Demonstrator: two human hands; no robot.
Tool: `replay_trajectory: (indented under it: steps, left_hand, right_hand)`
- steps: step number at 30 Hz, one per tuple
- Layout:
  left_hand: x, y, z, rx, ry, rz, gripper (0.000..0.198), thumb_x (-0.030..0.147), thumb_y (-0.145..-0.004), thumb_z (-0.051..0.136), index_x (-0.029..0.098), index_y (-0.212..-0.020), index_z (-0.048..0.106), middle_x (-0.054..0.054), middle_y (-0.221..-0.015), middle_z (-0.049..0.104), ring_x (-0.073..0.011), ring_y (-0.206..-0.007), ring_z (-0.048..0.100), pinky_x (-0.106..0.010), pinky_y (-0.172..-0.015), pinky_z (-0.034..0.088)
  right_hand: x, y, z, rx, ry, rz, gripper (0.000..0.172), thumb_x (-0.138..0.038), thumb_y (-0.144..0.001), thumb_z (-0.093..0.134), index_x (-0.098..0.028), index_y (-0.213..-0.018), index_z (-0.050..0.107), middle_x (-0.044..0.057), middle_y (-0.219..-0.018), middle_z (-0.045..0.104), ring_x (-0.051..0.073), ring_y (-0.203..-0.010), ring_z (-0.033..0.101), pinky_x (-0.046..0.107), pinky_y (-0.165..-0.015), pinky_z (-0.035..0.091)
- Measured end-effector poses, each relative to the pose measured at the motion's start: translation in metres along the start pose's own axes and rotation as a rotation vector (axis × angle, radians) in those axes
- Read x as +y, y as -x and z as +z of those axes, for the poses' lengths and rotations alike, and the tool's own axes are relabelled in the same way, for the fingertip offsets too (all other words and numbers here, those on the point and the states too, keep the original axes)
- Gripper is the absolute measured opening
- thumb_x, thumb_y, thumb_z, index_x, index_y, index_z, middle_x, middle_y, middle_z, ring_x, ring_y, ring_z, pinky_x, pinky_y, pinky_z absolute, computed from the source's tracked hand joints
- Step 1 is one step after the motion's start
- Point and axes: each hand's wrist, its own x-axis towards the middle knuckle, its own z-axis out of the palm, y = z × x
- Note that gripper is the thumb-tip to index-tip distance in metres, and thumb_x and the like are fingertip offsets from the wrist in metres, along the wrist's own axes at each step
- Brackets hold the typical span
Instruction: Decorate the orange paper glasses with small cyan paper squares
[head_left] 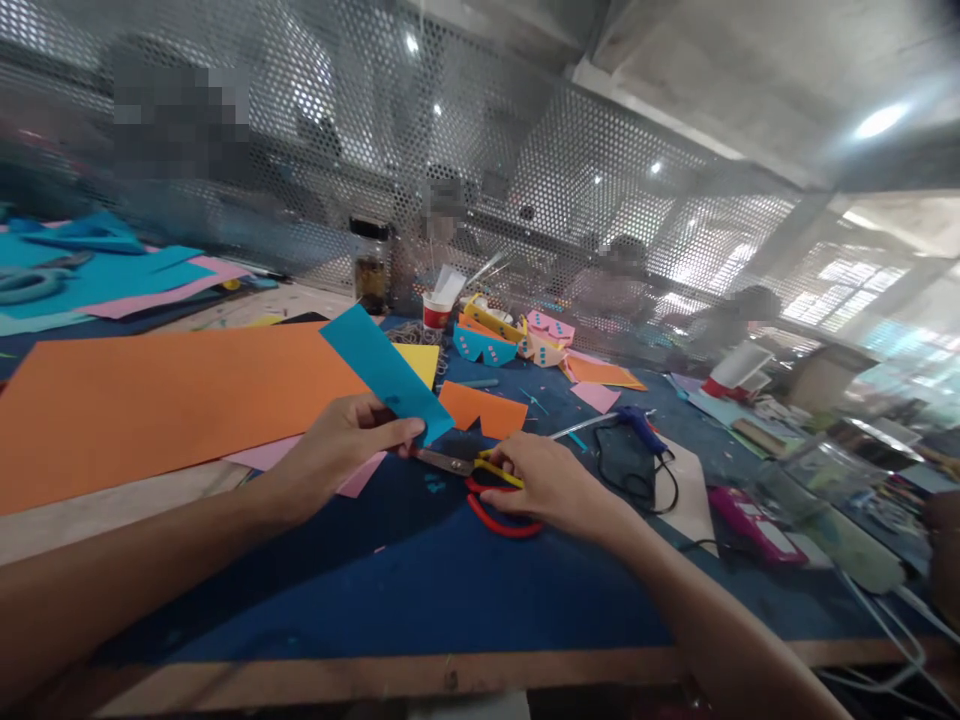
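Note:
My left hand (346, 443) pinches the lower end of a teal paper strip (382, 368) that slants up to the left over the table. My right hand (546, 481) is closed round the red and yellow handles of a pair of scissors (480, 478). The metal blades point left and meet the bottom edge of the strip just below my left thumb. Both hands hover over the dark blue table covering (420, 570).
A large orange sheet (150, 400) lies at the left with pink and yellow paper under it. Cut orange pieces (484, 408), folded paper shapes (517, 340), a cup (437, 310), a jar (371, 265), a blue glue gun (641, 430) with black cord, and a perforated metal screen (570, 190) lie beyond.

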Motion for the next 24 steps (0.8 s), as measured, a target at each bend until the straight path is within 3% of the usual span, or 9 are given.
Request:
replay_trajectory:
  steps: [4, 8, 12, 15, 19, 24]
  left_hand:
    - [0.002, 0.001, 0.000, 0.022, 0.022, 0.005, 0.017, 0.033, -0.076, 0.083, 0.018, -0.072, 0.075, -0.002, -0.068, 0.071, -0.0173, -0.067, 0.063, -0.028, -0.068, 0.049]
    - [0.006, 0.005, -0.003, 0.084, 0.043, 0.008, 0.020, 0.035, -0.080, 0.081, 0.019, -0.069, 0.076, -0.002, -0.068, 0.073, -0.0178, -0.069, 0.065, -0.028, -0.070, 0.051]
    - [0.009, 0.005, -0.005, 0.165, 0.159, -0.013, 0.020, 0.039, -0.075, 0.086, 0.020, -0.073, 0.079, -0.003, -0.071, 0.075, -0.0197, -0.072, 0.067, -0.030, -0.074, 0.055]
    - [0.010, 0.003, -0.005, 0.200, 0.236, -0.062, 0.021, 0.038, -0.070, 0.090, 0.019, -0.073, 0.079, -0.003, -0.072, 0.075, -0.0201, -0.074, 0.067, -0.032, -0.077, 0.057]
    - [0.008, 0.002, -0.002, 0.169, 0.295, -0.103, 0.022, 0.034, -0.068, 0.092, 0.018, -0.068, 0.078, -0.004, -0.068, 0.074, -0.0191, -0.071, 0.067, -0.031, -0.075, 0.057]
    - [0.009, 0.006, 0.006, 0.094, 0.356, -0.213, 0.023, 0.032, -0.066, 0.093, 0.016, -0.067, 0.077, -0.007, -0.069, 0.075, -0.0187, -0.068, 0.068, -0.029, -0.067, 0.056]
  right_hand:
    - [-0.003, 0.002, -0.001, 0.025, 0.037, -0.024, 0.026, -0.042, -0.087, 0.072, -0.018, -0.097, 0.070, 0.007, -0.094, 0.069, 0.022, -0.085, 0.062, 0.030, -0.072, 0.036]
    - [-0.002, 0.003, -0.004, 0.049, -0.041, 0.083, 0.028, -0.043, -0.083, 0.074, -0.019, -0.096, 0.068, 0.004, -0.088, 0.070, 0.019, -0.074, 0.061, 0.028, -0.064, 0.031]
    - [0.000, 0.005, -0.014, 0.099, -0.173, 0.190, 0.026, -0.043, -0.085, 0.071, -0.021, -0.096, 0.063, 0.000, -0.077, 0.067, 0.015, -0.065, 0.057, 0.027, -0.058, 0.029]
    - [0.002, 0.005, -0.019, 0.109, -0.317, 0.215, 0.028, -0.045, -0.086, 0.068, -0.021, -0.098, 0.061, -0.002, -0.077, 0.064, 0.014, -0.064, 0.054, 0.026, -0.058, 0.033]
    - [-0.001, -0.001, -0.015, 0.165, -0.580, 0.282, 0.040, -0.046, -0.074, 0.081, -0.020, -0.094, 0.058, -0.003, -0.077, 0.062, 0.014, -0.066, 0.055, 0.027, -0.060, 0.040]
    - [-0.024, -0.017, -0.013, 0.278, -0.920, 0.256, 0.039, -0.046, -0.077, 0.080, -0.019, -0.093, 0.058, 0.000, -0.083, 0.066, 0.016, -0.074, 0.063, 0.030, -0.071, 0.050]
